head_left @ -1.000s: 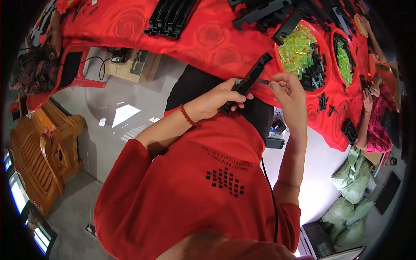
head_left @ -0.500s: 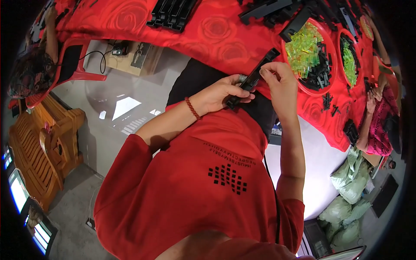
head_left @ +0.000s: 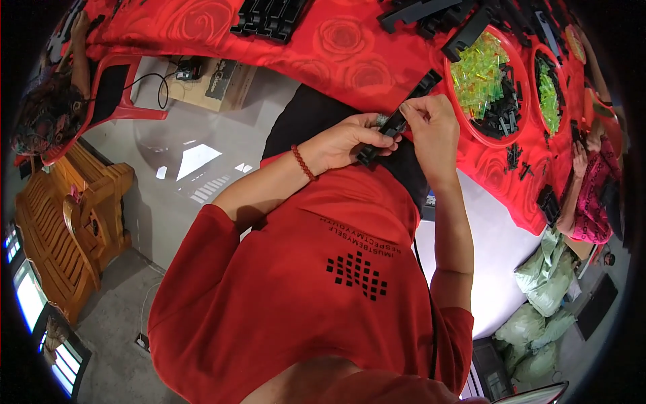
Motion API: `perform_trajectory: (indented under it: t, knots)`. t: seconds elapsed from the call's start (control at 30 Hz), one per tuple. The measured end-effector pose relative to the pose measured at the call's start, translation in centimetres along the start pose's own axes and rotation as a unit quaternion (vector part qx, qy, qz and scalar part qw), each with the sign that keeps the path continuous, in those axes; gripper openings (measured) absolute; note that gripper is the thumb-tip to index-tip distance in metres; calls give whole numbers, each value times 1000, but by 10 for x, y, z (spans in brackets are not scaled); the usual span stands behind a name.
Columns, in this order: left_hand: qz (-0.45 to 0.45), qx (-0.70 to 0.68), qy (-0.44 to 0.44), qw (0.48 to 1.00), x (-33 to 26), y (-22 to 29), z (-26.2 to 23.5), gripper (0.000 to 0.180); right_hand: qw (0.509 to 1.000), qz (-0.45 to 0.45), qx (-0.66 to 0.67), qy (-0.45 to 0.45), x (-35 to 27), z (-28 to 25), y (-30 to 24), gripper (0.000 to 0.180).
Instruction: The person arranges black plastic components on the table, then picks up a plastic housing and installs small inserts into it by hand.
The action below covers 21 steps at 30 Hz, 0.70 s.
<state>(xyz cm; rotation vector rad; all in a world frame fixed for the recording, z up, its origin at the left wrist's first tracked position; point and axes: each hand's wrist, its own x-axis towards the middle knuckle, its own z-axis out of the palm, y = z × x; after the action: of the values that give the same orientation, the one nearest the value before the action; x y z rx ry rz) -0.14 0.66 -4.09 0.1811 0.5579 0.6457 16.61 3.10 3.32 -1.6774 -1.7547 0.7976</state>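
Note:
My left hand (head_left: 360, 140) is wrapped round a long black plastic strip (head_left: 424, 84), holding it at a slant above my lap, near the table edge. My right hand (head_left: 434, 128) is closed in a pinch, its thumb and fingertips against the strip's middle. Whatever may lie between those fingertips is too small to make out. Just right of this hand, a round red tray (head_left: 455, 111) holds yellow-green clear plastic pieces (head_left: 476, 71) and small black pieces (head_left: 499, 111).
Black strips (head_left: 269, 19) lie in a row on the red tablecloth (head_left: 188, 30), with more piled (head_left: 431, 17) further right. A second red tray (head_left: 538, 114) stands beyond the first. Small black parts (head_left: 515, 158) lie loose. Another person's hand (head_left: 580, 160) is at far right.
My right fingertips have come in closer onto the strip, moving slightly left. My left hand keeps its hold, and the whole view has shifted a little.

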Motion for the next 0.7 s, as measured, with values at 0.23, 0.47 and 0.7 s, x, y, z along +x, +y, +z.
perform_trajectory:
  t: [0.23,0.47,0.7]
  knots:
    - [0,5,-14,1000,3,-1,-3,36,979,-114,-161,48,1,7,1,11]
    - [26,16,1,1000,-3,2,11,27,971,-127,-201,37,2,7,1,12]
    - [63,159,83,982,1,-5,18,21,992,-48,-113,14,1,4,-1,13]
